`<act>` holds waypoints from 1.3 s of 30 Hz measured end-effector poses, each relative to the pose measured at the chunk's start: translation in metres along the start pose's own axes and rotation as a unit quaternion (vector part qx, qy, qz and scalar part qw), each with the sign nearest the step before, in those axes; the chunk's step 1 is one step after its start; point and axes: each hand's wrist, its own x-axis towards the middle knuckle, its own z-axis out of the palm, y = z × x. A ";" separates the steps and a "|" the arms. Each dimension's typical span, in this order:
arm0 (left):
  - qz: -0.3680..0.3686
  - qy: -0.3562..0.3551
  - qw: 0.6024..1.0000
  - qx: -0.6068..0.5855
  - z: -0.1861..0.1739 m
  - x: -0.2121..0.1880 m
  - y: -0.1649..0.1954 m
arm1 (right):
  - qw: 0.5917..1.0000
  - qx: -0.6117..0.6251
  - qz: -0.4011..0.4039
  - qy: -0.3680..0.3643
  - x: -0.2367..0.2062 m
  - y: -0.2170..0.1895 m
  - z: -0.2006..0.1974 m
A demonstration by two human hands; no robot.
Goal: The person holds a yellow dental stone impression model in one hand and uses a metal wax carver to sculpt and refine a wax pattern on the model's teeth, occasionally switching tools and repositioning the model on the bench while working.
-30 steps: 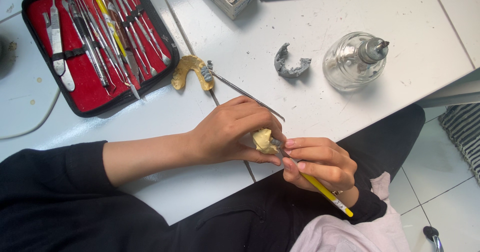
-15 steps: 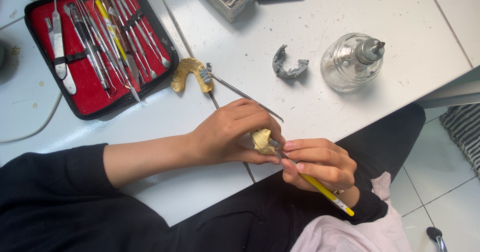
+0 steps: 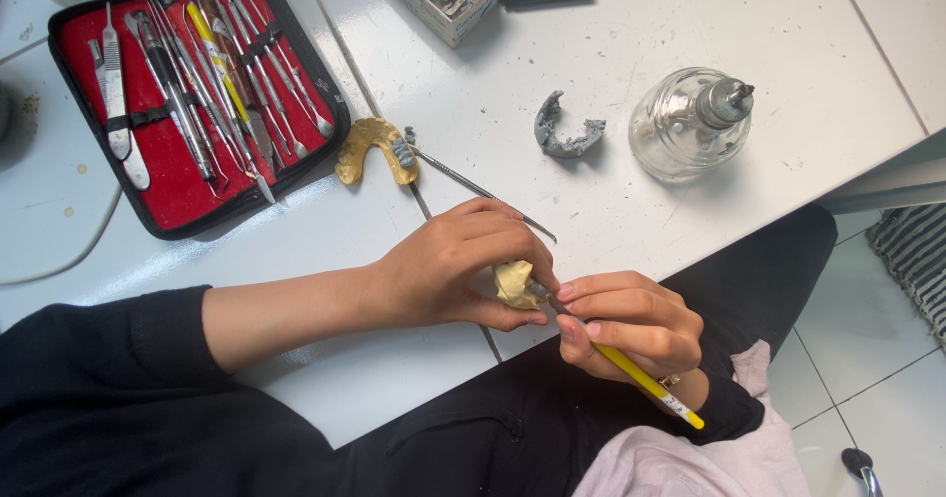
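Left hand: your left hand [image 3: 458, 265] has a closed grip on the small yellow cast [image 3: 514, 282], thumb under it and fingers curled over the top.
Right hand: your right hand [image 3: 631, 322] pinches the yellow-handled tool [image 3: 641, 379] like a pen; its metal tip meets the cast just beside your left thumb.
Cast: it sits off the tabletop [image 3: 631, 24], held in the air at the near edge, over your lap.
Doing it well: I judge light, short strokes are safest here, since the cast looks small and brittle; brace your right fingers against your left hand so the tip cannot skid.
Angle: tilt the cast toward you, because your left fingers hide most of its top face.
Beyond the cast: a thin metal probe [image 3: 473, 187] lies on the tabletop just past your left hand, next to a yellow arch-shaped mould [image 3: 367, 144].
Farther from the cast: a red-lined tool case [image 3: 187, 93] lies open, a grey scrap piece [image 3: 564, 132] and a glass burner [image 3: 690, 123] stand well apart.
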 end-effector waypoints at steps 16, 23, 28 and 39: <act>0.006 -0.012 1.000 -0.005 0.003 -0.002 -0.002 | 1.000 0.025 -0.002 0.018 -0.004 0.003 0.004; 0.010 -0.012 1.000 -0.004 0.001 -0.001 0.002 | 1.000 0.011 -0.026 0.003 -0.002 0.002 0.000; 0.008 -0.014 1.000 -0.010 0.000 -0.001 0.002 | 1.000 0.002 -0.012 0.005 -0.004 0.000 0.001; 0.007 -0.023 1.000 -0.015 0.000 0.000 0.001 | 0.999 0.012 -0.030 0.003 -0.004 0.002 0.001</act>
